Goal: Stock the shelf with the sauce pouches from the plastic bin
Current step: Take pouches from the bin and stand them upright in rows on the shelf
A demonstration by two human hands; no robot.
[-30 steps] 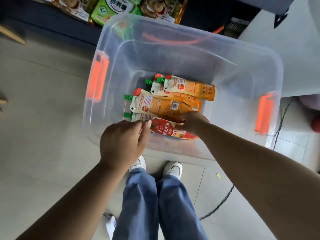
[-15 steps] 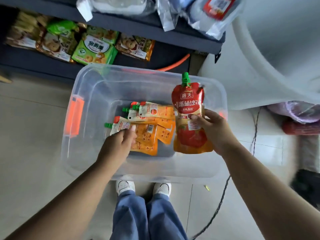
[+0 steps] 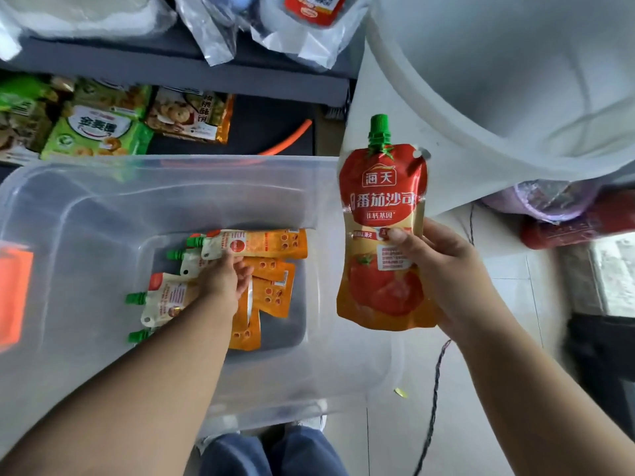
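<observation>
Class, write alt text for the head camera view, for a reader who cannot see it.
The right hand holds a red sauce pouch with a green cap upright by the right side of a clear plastic bin. The left hand touches orange pouches lying in the bin's bottom. Behind it is a dark shelf with snack packets.

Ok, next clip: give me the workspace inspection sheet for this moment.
Surface: tiled floor, clear plastic bin standing on it.
Job's things: orange sauce pouches lying in the bin; red tomato pouch held upright, cap up.
Clutter: yellow scrap on the floor.
Grips: left grip on the binned pouches, hold unclear; right grip holds the red tomato pouch.
Cables: dark cable along the floor.
Surroundings: shelf with snack packets behind the bin.
</observation>
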